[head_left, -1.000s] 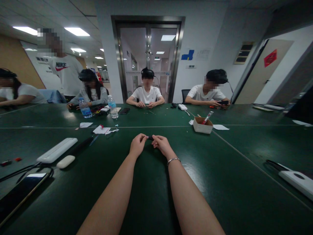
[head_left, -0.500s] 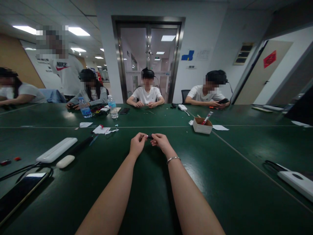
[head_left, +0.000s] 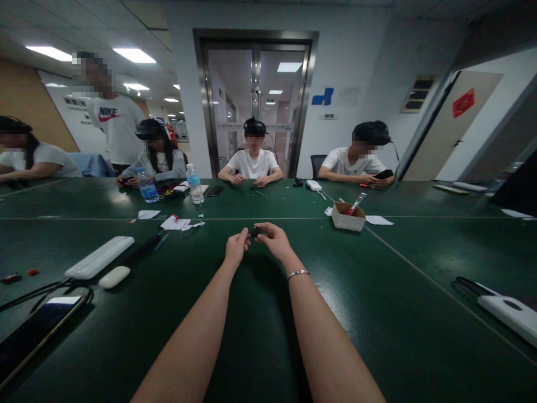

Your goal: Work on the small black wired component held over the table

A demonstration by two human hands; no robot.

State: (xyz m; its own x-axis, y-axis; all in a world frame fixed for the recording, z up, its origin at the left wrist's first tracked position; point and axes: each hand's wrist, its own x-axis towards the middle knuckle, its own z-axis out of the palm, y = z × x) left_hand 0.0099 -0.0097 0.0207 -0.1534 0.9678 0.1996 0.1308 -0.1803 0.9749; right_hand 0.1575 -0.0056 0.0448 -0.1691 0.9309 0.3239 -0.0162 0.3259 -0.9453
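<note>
Over the dark green table [head_left: 260, 347], both my arms reach forward and my hands meet near the middle. Between them is a small black object [head_left: 254, 232], too small to name. My left hand [head_left: 237, 246] pinches its left end, where a lighter bit shows at the fingertips. My right hand [head_left: 272, 239], with a silver bangle [head_left: 297, 273] at the wrist, has its fingers closed on the right side of the same object. The fingers cover much of it.
At left lie a white power bank [head_left: 100, 257], a white rounded case [head_left: 114, 277], a phone [head_left: 37, 330] and cables. Ahead are paper scraps [head_left: 175, 223], water bottles [head_left: 195, 184] and a small box [head_left: 348, 218]. Another white device [head_left: 509, 313] lies right. Several people sit opposite.
The black object has turned between my fingers and shows more of its dark side. My right hand has shifted slightly left and up; the left hand has changed its finger pose.
</note>
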